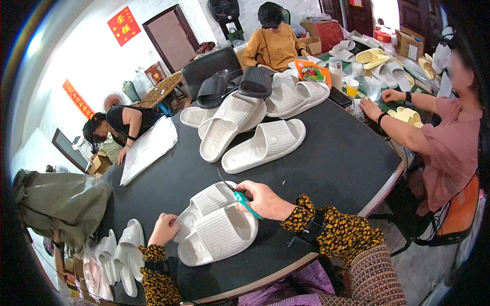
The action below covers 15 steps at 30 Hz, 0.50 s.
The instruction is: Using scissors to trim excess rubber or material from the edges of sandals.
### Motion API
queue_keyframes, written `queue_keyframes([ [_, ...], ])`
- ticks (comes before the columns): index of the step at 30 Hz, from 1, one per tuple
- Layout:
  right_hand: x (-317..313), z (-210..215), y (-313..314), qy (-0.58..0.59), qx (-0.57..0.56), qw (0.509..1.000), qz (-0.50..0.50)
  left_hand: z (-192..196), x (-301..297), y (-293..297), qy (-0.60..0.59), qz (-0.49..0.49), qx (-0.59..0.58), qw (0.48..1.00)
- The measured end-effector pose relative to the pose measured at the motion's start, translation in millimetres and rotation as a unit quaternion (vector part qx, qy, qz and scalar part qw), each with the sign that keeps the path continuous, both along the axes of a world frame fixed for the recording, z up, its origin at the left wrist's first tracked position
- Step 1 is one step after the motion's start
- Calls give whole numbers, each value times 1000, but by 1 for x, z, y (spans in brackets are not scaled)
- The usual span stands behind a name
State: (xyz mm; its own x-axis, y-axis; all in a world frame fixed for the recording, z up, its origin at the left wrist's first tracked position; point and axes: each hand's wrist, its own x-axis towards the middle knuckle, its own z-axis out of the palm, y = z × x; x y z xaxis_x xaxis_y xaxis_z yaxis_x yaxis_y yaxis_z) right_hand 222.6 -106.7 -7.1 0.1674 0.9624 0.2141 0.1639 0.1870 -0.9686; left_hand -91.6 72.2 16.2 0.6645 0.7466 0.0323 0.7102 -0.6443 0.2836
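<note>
A pair of white ribbed slide slippers lies before me on the dark table. My left hand [164, 229] has its fingers closed on the edge of the farther slipper [214, 198], at the end away from its strap. Beside it, partly overlapping, rests the nearer slipper [224, 233]. In my right hand [269, 200] are slim scissors [245, 202] with teal handles, their dark blades pointing up and left over the farther slipper's strap. This hand hovers close to the straps; whether it touches them I cannot tell.
Ahead is a heap of white slippers [265, 146] with black ones [255, 81] on top. More white slippers [130, 245] lie at left by a dark green cloth [61, 206]. Flat plastic bags [150, 148] lie far left. Co-workers sit around; a yellow cup [351, 87] stands right.
</note>
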Motion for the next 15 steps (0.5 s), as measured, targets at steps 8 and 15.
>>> queue_keyframes([
  [8, 1, 0, -4, 20, -13, 1000, 18, 15, 9, -22, -13, 104, -148, 983],
  [15, 0, 16, -10, 35, -51, 996, 64, 30, -10, -38, -169, 103, -289, 937],
])
